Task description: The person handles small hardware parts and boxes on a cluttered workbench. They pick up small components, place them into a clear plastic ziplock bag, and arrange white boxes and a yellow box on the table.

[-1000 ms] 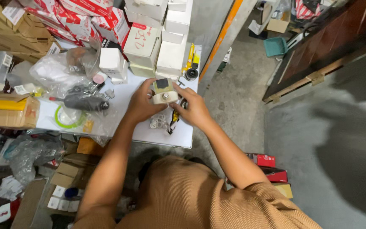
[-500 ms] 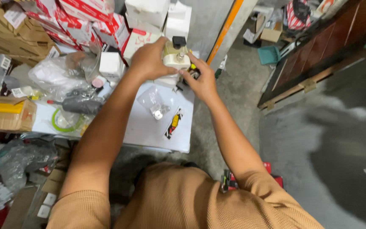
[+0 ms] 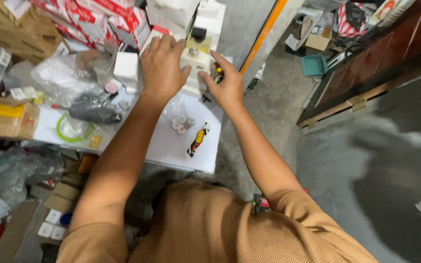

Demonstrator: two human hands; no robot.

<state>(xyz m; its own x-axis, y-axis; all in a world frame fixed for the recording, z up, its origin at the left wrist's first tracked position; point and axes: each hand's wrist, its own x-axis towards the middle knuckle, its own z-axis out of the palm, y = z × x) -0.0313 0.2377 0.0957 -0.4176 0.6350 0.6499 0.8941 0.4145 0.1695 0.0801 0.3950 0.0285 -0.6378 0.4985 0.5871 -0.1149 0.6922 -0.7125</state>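
Both your hands clamped on the cream switch unit [image 3: 194,61], left hand [image 3: 163,65] wrapped over it, right hand [image 3: 226,84] pinching its side, now pushed further back against the white boxes [image 3: 205,19], white table [image 3: 171,146] edge free near you.

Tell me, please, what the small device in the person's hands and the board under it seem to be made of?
The small device looks like cream moulded plastic, matte, with a metal stud on top. The white board looks like smooth laminate or plastic sheet; which one is unclear.

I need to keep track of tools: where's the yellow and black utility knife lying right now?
In the head view the utility knife lies near the front right corner of the white table, between both forearms, just beside a small clear bag of white parts.
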